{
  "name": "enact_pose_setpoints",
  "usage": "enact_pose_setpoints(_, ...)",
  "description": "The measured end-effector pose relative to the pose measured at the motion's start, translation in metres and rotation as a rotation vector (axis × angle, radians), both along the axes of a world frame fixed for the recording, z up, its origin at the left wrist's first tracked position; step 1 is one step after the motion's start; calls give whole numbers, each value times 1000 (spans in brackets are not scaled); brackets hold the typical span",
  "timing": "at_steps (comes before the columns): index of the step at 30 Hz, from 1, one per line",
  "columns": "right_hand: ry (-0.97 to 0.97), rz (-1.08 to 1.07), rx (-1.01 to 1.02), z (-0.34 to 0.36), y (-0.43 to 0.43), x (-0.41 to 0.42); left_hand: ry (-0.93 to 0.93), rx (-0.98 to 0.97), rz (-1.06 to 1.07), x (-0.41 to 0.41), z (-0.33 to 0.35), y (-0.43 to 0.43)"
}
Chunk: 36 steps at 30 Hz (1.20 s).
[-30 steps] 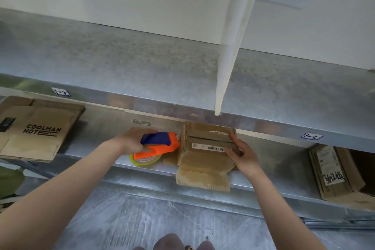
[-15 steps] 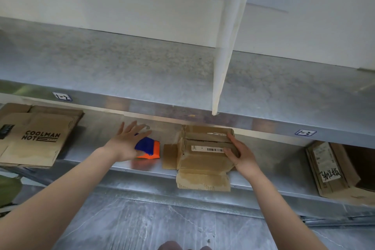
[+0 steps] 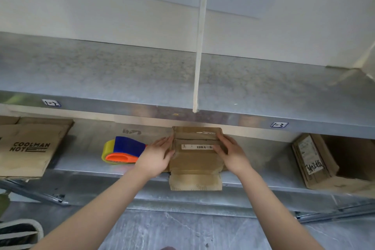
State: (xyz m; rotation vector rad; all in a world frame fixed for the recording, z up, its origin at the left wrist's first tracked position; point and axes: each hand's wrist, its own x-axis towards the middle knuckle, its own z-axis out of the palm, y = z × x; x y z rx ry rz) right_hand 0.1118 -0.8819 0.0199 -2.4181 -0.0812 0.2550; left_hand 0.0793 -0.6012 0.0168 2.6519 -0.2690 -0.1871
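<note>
Head view: my left hand (image 3: 156, 158) and right hand (image 3: 231, 156) press flat-fingered on the box (image 3: 194, 163), barcode label (image 3: 196, 146) between them, long axis toward me; COOLMAN NOTE cardboard (image 3: 30, 148) beyond my left.

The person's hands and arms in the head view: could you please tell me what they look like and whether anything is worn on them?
The left hand and right hand are bare: no gloves, rings or wristbands show. The left forearm and right forearm are uncovered down to the picture's bottom edge, with no sleeve, watch or marking in sight.
</note>
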Motion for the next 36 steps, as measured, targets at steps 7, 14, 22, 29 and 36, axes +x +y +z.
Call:
enact_pose_setpoints(7, 41, -20, 109, -12, 4, -20, 251, -552, 218, -6, 7, -20)
enact_pose_setpoints(14, 146, -51, 310, -6, 0, -15, 312, -333, 189, 16, 22, -18)
enact_pose_setpoints(22, -234, -173, -140, -3, 16, -37, 388, -24, -235, 35, 34, -4)
enact_pose_setpoints(29, 49, -196, 48, -10, 33, -65, 156, 44, -149, -23, 8, -38)
enact_pose_setpoints(36, 186, -32, 282, -1, 31, -69, 218, -206, -169, -19, 1, -28)
